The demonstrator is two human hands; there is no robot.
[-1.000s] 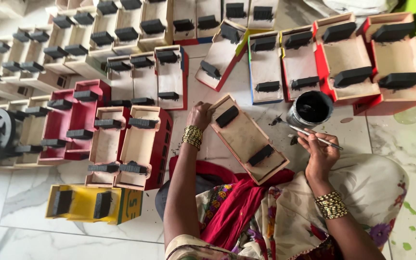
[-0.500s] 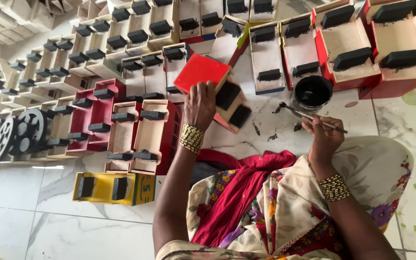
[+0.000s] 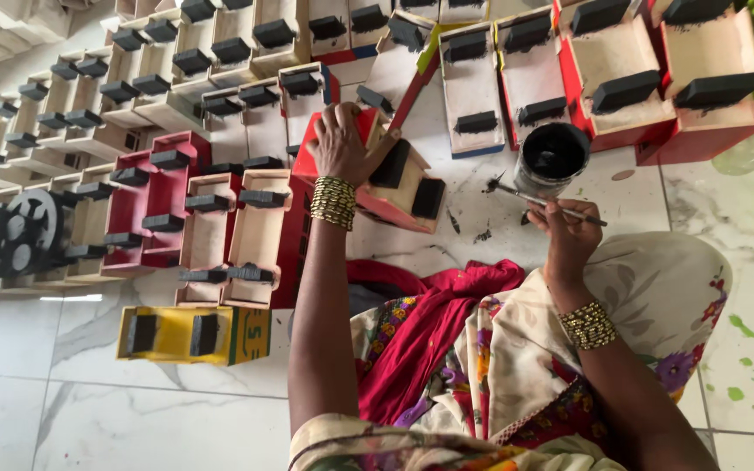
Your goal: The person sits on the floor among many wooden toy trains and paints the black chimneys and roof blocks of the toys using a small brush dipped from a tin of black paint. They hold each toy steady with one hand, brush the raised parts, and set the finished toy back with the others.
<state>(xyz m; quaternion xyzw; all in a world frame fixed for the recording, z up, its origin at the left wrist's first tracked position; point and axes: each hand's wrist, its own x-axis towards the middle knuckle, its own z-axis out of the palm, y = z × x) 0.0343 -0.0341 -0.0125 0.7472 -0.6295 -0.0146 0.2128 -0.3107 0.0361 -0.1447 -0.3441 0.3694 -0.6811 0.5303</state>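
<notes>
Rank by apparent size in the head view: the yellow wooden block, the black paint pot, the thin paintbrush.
1. Yellow wooden block, largest.
2. Black paint pot.
3. Thin paintbrush, slimmest, though about as long as the pot is wide.

White marble floor tiles [image 3: 71, 410] with grey veins and thin joints, green paint specks [image 3: 748, 366] at right, daylight glare.

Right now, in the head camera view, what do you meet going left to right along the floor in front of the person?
Black wheels → yellow toy block → left hand on red toy piece → black paint pot → right hand holding brush.
</notes>
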